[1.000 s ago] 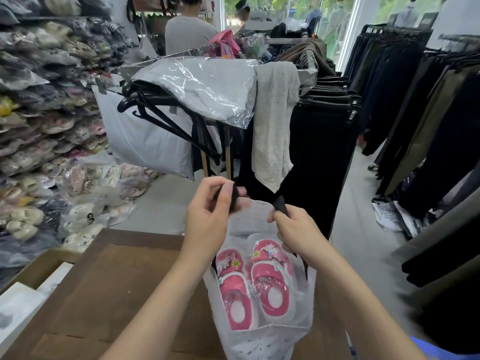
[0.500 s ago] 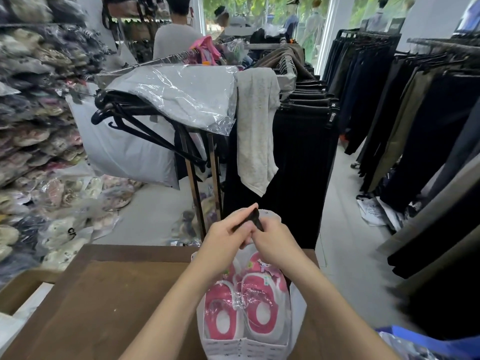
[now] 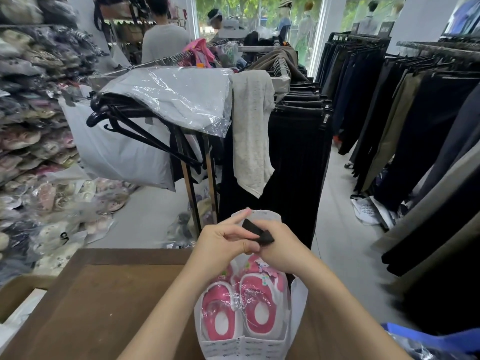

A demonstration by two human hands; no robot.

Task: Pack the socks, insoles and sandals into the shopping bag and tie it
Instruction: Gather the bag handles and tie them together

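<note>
Tying step, seen from the head camera. My left hand and my right hand meet just above the mouth of the shopping bag, with the black handles bridging the two. The left pinches one end with its lower fingers curled in and its forefinger pointing up. The right has its fingers folded round the other end, knuckles toward me.

The bag stands upright on the wooden counter, toward its right side and close to the far edge. It is thin and whitish, and its wall is translucent enough to show the pink sandals inside. They stand side by side with their soles facing me, wrapped in clear film. A printed panel runs across the bag's base. I cannot tell whether the socks and insoles are in there, as nothing of them shows through.

Packing appears finished and the knot appears just begun, as no loop or crossing is visible. The next move would call for crossing one strap over the other, tucking it under and drawing both ends apart. The pull should be firm enough to close the mouth yet gentle on the flimsy plastic.
</note>
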